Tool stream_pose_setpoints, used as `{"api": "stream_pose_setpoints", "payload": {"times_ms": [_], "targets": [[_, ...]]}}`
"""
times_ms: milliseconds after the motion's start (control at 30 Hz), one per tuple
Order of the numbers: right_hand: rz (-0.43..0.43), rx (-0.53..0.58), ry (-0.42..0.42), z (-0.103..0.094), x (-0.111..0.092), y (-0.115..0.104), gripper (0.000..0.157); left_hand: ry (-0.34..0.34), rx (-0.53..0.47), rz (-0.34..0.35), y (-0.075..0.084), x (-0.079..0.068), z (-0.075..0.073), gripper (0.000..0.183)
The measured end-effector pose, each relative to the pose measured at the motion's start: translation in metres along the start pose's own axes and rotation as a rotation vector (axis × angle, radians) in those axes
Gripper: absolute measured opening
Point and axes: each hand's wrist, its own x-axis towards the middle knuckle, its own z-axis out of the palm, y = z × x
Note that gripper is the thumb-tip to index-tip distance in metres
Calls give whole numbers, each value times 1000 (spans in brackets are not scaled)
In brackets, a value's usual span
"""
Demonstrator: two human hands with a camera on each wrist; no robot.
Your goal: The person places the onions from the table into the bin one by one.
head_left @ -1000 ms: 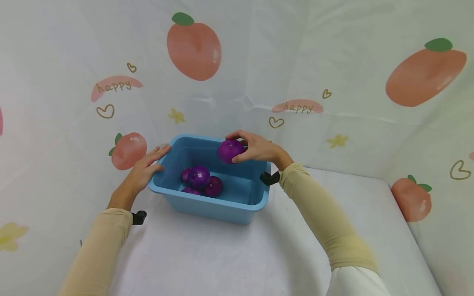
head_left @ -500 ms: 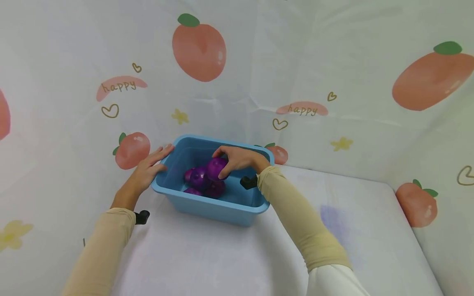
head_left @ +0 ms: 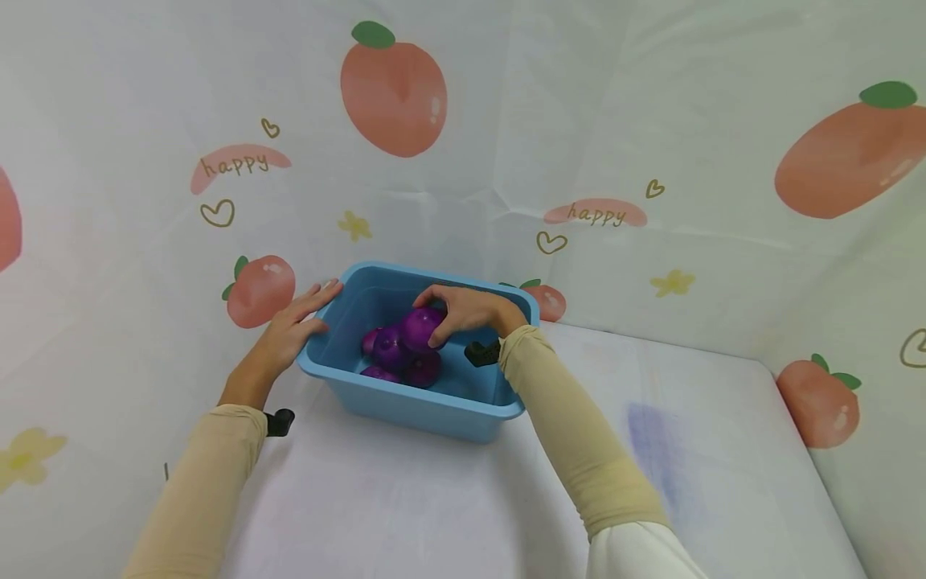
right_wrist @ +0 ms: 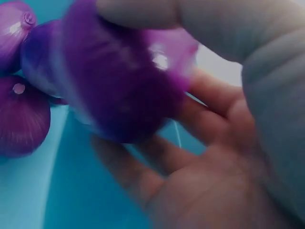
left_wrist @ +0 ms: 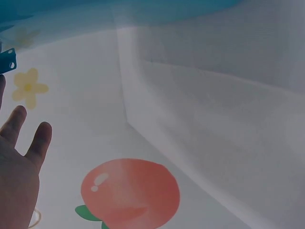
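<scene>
Purple fills most of my right-wrist view: my right hand (head_left: 470, 312) is curled round a purple onion (head_left: 422, 327), thumb over the top and fingers underneath, so the grip cradles it rather than pinching it. From the head camera that onion sits low inside the blue plastic bin (head_left: 434, 410), touching the heap of other purple onions (head_left: 391, 354) already lying on the bin's floor toward its left side. I judge the hand is held this low so the onion can settle on the pile instead of dropping and rolling.

My left hand (head_left: 289, 336) lies flat and relaxed, fingers straight, against the bin's left rim; it grips nothing. I read that as a brace, keeping the light bin from sliding on the smooth cloth while the other hand works inside. The left-wrist view shows only those straight fingers (left_wrist: 28, 138) against the printed backdrop.

The bin stands near the back of the desk (head_left: 434, 498), which is draped in white cloth, close to the corner where two peach-printed curtains (head_left: 651, 121) meet. Beige sleeves (head_left: 571, 434) cover both forearms.
</scene>
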Motion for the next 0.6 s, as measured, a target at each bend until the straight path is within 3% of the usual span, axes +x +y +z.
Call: {"api": "stream_pose_setpoints", "payload": {"times_ms": [167, 267, 600], "targets": [[51, -59, -175, -1, -3, -1, 73, 0, -1, 2, 1, 0, -1, 64], [79, -109, -233, -1, -4, -1, 72, -6, 5, -6, 1, 0, -2, 64], [41, -105, -184, -4, 0, -2, 70, -1, 8, 0, 0, -1, -1, 63]]}}
